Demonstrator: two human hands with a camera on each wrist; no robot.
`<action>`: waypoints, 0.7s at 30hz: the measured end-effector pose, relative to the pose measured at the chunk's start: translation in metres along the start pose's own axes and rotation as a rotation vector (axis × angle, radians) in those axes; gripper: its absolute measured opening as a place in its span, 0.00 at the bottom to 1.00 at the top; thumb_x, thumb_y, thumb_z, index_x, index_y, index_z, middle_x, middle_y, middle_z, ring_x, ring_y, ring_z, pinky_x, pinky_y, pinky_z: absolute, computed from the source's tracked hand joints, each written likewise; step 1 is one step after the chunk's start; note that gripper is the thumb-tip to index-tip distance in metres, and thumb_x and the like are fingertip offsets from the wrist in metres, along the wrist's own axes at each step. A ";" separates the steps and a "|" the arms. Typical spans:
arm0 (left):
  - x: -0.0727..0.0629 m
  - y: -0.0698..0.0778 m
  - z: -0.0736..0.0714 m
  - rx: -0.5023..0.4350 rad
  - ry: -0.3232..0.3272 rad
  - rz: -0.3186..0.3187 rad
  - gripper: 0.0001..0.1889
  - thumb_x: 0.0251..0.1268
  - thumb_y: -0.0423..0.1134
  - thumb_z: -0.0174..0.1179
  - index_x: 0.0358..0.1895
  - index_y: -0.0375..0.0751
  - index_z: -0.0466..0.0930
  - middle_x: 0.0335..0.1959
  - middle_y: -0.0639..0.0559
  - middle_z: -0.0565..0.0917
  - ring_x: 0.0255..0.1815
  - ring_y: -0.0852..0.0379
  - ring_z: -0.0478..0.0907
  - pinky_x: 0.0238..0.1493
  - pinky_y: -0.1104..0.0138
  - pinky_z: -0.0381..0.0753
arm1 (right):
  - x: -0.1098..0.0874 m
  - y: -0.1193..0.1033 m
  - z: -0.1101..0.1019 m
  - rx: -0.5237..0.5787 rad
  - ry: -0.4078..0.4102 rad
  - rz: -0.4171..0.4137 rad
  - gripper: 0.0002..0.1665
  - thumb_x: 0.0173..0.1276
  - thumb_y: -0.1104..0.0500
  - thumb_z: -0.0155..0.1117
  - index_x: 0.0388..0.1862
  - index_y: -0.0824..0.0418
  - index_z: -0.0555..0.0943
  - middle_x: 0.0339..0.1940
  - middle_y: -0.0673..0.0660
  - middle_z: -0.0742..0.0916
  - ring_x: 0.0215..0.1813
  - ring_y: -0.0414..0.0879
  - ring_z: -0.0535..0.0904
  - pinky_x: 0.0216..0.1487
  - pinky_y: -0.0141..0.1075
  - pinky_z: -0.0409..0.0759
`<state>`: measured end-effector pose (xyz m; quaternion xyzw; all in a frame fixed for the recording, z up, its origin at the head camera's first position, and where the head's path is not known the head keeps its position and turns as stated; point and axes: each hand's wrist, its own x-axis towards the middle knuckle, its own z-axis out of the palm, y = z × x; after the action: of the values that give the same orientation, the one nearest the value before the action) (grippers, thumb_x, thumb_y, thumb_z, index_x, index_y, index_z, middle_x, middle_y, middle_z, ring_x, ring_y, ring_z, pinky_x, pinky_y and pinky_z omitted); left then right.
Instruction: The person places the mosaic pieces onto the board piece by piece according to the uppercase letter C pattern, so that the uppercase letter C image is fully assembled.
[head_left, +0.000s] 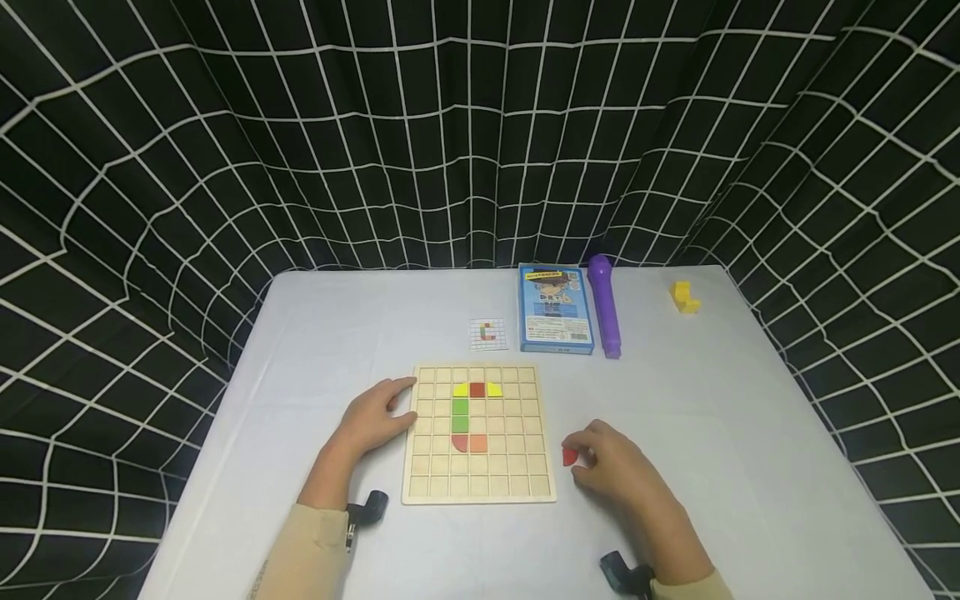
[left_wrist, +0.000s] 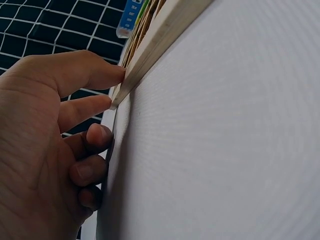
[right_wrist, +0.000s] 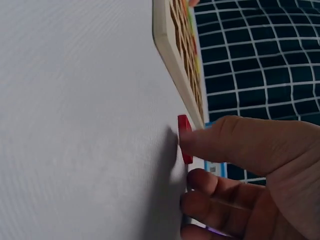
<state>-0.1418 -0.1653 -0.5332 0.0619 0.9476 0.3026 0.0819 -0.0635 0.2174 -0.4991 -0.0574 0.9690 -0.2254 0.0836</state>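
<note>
A wooden grid board (head_left: 498,485) lies on the table. My left hand (head_left: 372,417) rests at its left edge, thumb and index fingertips against the side in the left wrist view. On the board sit two yellow quarter-round tiles (head_left: 494,390) with a dark red square tile (head_left: 477,390) between them. Below the left one come two green square tiles (head_left: 460,416), then a reddish rounded tile (head_left: 459,443) beside an orange square tile (head_left: 478,443). Right of the board, my right hand (head_left: 618,468) pinches a red quarter-round tile (right_wrist: 184,124), held on edge close over the table.
Behind the board lies a small pattern card (head_left: 488,334) with a coloured figure on a grid. A blue box (head_left: 556,310) and a purple microphone-shaped stick (head_left: 606,308) are to its right. Farther right is a yellow blocky piece (head_left: 684,297). A gridded black curtain surrounds the white table.
</note>
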 end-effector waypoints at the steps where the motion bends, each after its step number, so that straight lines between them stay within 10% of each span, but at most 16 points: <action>1: 0.000 0.000 0.000 0.000 -0.004 0.001 0.35 0.62 0.50 0.70 0.73 0.50 0.73 0.47 0.51 0.82 0.53 0.48 0.76 0.64 0.46 0.71 | 0.000 -0.001 0.000 -0.002 -0.004 -0.008 0.17 0.50 0.68 0.79 0.40 0.54 0.90 0.33 0.47 0.79 0.36 0.44 0.73 0.44 0.44 0.79; 8: 0.000 0.000 -0.001 -0.004 -0.008 0.005 0.35 0.62 0.49 0.69 0.73 0.48 0.73 0.59 0.45 0.82 0.70 0.41 0.72 0.70 0.44 0.64 | 0.008 -0.008 -0.004 -0.034 0.038 -0.066 0.11 0.53 0.63 0.78 0.37 0.56 0.88 0.30 0.45 0.81 0.33 0.42 0.74 0.39 0.41 0.78; 21: 0.000 -0.001 0.001 -0.009 -0.010 -0.003 0.35 0.62 0.49 0.69 0.74 0.49 0.73 0.61 0.45 0.81 0.62 0.44 0.76 0.66 0.45 0.69 | 0.030 -0.064 -0.004 0.029 0.002 -0.304 0.12 0.55 0.61 0.80 0.39 0.53 0.89 0.34 0.42 0.82 0.34 0.38 0.74 0.38 0.37 0.77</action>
<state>-0.1422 -0.1656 -0.5342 0.0618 0.9459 0.3063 0.0874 -0.0890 0.1580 -0.4712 -0.2018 0.9459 -0.2496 0.0483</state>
